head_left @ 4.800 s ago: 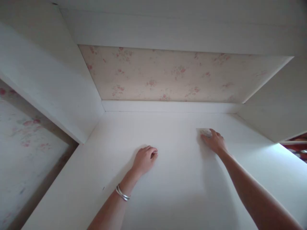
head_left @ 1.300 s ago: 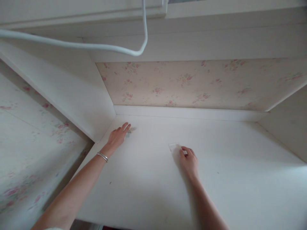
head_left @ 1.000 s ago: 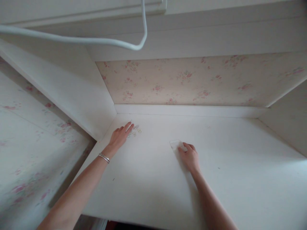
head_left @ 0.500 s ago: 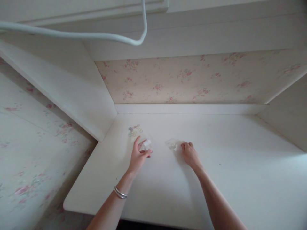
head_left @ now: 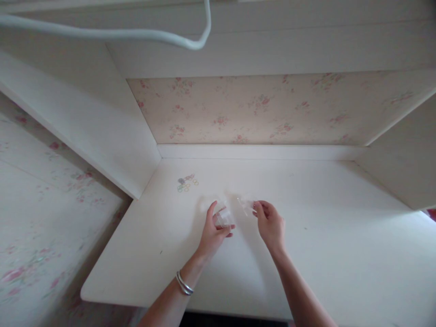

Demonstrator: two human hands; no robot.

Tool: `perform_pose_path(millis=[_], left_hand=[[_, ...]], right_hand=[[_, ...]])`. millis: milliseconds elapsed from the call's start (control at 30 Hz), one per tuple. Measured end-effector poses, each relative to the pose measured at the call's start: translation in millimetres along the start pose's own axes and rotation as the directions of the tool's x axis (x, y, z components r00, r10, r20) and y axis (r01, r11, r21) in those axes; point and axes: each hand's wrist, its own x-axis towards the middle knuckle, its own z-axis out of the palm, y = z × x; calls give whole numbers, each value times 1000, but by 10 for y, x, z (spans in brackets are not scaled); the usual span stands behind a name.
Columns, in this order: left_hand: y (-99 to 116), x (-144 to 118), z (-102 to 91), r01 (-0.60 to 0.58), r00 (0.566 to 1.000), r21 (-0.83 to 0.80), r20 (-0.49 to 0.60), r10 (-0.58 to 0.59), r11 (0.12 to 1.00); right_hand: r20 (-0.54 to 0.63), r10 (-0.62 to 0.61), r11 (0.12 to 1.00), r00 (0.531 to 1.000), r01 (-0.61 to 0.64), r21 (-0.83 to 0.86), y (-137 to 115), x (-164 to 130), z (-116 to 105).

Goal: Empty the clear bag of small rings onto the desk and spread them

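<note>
My left hand (head_left: 213, 231) holds a small clear plastic bag (head_left: 224, 217) just above the white desk (head_left: 327, 236); a silver bracelet sits on that wrist. A little to its right, my right hand (head_left: 270, 225) pinches a second small clear plastic piece (head_left: 245, 205) at its fingertips. The two hands are close together near the middle of the desk. A small pile of colourful little rings (head_left: 186, 183) lies on the desk toward the back left corner, apart from both hands.
The desk sits in a white alcove with a side panel (head_left: 102, 131) on the left and another on the right. Floral wallpaper (head_left: 259, 109) covers the back wall. A white cable (head_left: 143, 34) hangs across the top.
My left hand left the little rings at the back left corner, picked up a clear bag and came toward the middle. My right hand drew its clear piece leftward, toward the left hand.
</note>
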Motion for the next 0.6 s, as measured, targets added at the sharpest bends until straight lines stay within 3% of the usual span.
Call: perform_pose_path(millis=[100,167,333,467,600], left_hand=[[-10,-29,79,6,999,-59,32,-4,998],[-3,-50,118,22,998,-109,53,-16,994],[55,-102,142,54,997,-247,69,-38,968],[73,-110,128,72,996,-293,71,-53,953],[23,-82,112,32,997,-195,-62,-44,980]], right_hand=[[60,-181,953,982,190,-236,-88,-202,62],[134,-297,900,945,324,-293,-124,-337,131],[215,-593,733,776,630,-257,-173,-498,255],[244,-679,655,692,722,-225,-185,-512,260],[320,-707,632,630,767,-114,-150,-554,234]])
